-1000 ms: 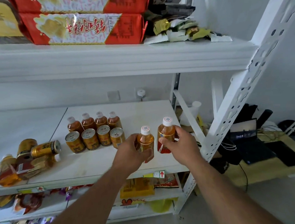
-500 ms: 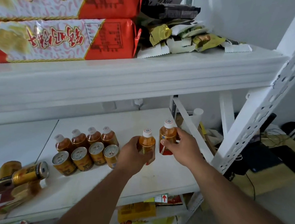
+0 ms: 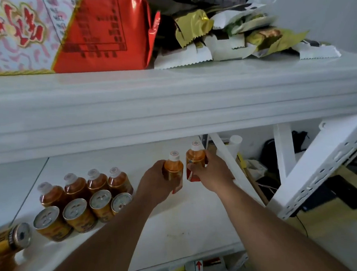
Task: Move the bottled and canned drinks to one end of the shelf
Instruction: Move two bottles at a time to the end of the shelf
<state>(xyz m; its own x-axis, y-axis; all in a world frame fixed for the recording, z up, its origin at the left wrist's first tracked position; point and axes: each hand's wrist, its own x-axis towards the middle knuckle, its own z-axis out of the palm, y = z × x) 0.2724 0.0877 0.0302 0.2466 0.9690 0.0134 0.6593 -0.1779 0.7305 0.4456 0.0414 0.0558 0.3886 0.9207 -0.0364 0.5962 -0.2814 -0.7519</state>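
My left hand [image 3: 156, 184] grips an amber tea bottle [image 3: 173, 168] with a white cap, upright over the white middle shelf [image 3: 190, 228]. Just to its right, my right hand [image 3: 210, 173] grips a second amber bottle [image 3: 195, 157], held slightly farther back near the shelf's right end. To the left stand a row of several tea bottles [image 3: 98, 182] and, in front of them, a row of several gold cans [image 3: 80, 214]. One gold can [image 3: 9, 240] lies on its side at the lower left.
The upper shelf [image 3: 174, 106] hangs low over the hands, loaded with red snack bags [image 3: 100, 33] and loose packets [image 3: 239, 39]. A white diagonal brace [image 3: 231, 164] and upright post [image 3: 323, 168] bound the right end. Cables and dark items lie beyond on the floor.
The view has risen and closed in on the shelf. Both hands have carried their bottles farther back and right, deeper under the upper shelf.
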